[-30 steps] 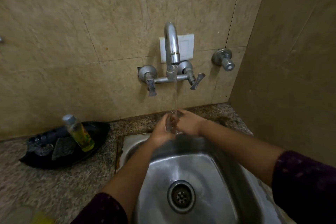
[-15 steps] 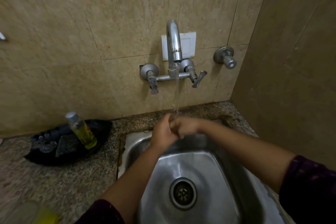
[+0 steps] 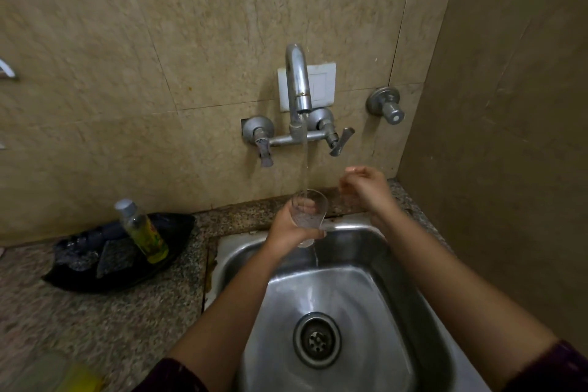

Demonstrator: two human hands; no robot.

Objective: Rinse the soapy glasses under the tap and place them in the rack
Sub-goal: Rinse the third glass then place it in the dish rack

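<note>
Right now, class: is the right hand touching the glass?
Apart. The head view shows the right hand raised beside the water stream, with bare wall and counter between it and the glass, which only the left hand holds.

You have one clear glass (image 3: 309, 212) under the tap (image 3: 298, 95); it is a plain tumbler, roughly upright, its open mouth tipped a little toward you; the thin stream from the spout falls straight into that mouth; water trickles off its base into the steel sink (image 3: 366, 267) below; your left hand (image 3: 291, 229) wraps its lower half from the left; no rack is in view.
</note>
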